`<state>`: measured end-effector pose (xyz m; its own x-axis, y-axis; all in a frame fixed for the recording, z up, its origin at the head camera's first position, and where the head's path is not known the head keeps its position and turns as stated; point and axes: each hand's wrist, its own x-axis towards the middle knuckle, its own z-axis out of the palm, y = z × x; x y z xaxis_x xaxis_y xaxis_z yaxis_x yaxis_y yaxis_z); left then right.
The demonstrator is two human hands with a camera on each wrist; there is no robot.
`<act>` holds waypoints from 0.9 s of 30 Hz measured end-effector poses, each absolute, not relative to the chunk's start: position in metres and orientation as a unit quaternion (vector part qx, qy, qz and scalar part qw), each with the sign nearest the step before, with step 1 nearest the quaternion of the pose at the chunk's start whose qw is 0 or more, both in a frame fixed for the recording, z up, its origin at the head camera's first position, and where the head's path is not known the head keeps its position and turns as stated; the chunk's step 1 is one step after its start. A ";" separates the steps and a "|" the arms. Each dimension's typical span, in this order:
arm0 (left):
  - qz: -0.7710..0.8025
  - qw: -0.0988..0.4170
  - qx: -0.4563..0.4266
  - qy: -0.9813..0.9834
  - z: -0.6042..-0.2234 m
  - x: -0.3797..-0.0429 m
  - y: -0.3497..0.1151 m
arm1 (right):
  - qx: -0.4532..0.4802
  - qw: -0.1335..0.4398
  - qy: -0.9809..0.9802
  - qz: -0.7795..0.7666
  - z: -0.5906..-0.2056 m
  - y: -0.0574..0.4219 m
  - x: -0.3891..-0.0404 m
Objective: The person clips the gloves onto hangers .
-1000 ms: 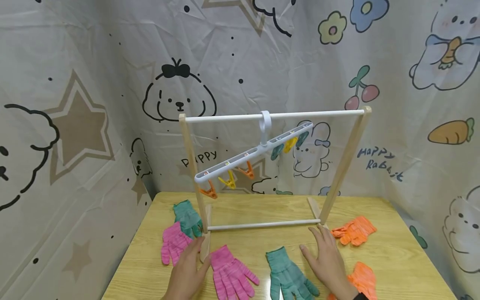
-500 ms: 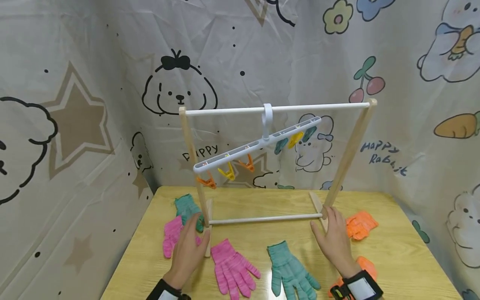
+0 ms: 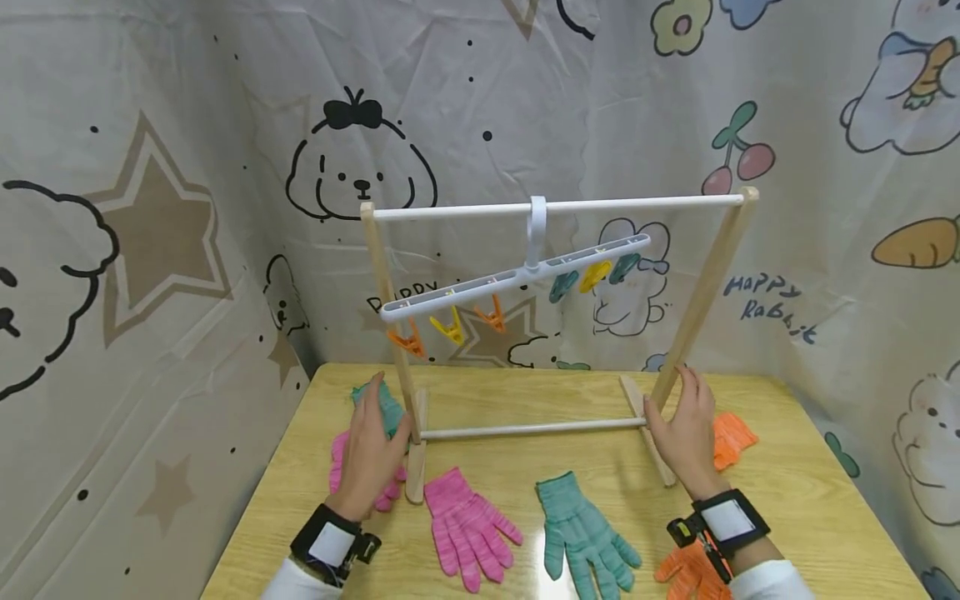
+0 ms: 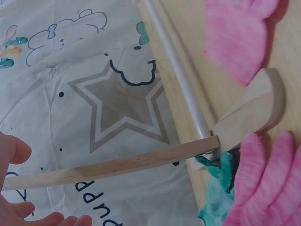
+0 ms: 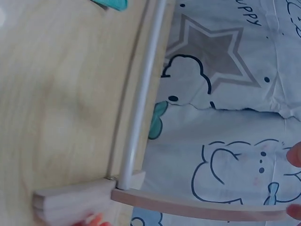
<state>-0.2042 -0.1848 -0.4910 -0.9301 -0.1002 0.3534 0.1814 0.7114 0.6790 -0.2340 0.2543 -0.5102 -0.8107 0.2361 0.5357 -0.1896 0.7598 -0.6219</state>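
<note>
A small drying rack with wooden posts and white rods stands on the table. From its top rod hangs a white clip hanger with orange, yellow and teal clips. My left hand is beside the left post, thumb and fingers apart. In the left wrist view the post passes between them without a visible grip. Beside the right post is my right hand, fingers extended; contact there cannot be made out. Pink and teal gloves lie in front of the rack.
Another teal glove and a pink glove lie partly behind my left hand. Orange gloves lie to the right, one behind my right hand and one by the wrist. A printed curtain surrounds the table.
Both hands have moved forward from the table's front toward the lower posts, the right one rising along its post. The hanger has tilted slightly less, its left end rising in view.
</note>
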 end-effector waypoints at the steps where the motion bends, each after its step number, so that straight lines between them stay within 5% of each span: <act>1: -0.384 0.182 -0.022 -0.905 -0.489 -0.207 -0.185 | -0.017 0.305 -0.885 0.350 -0.508 0.256 -0.236; 27: -0.468 0.202 -0.025 -0.860 -0.472 -0.265 -0.171 | -0.097 0.251 -0.806 0.526 -0.485 0.274 -0.304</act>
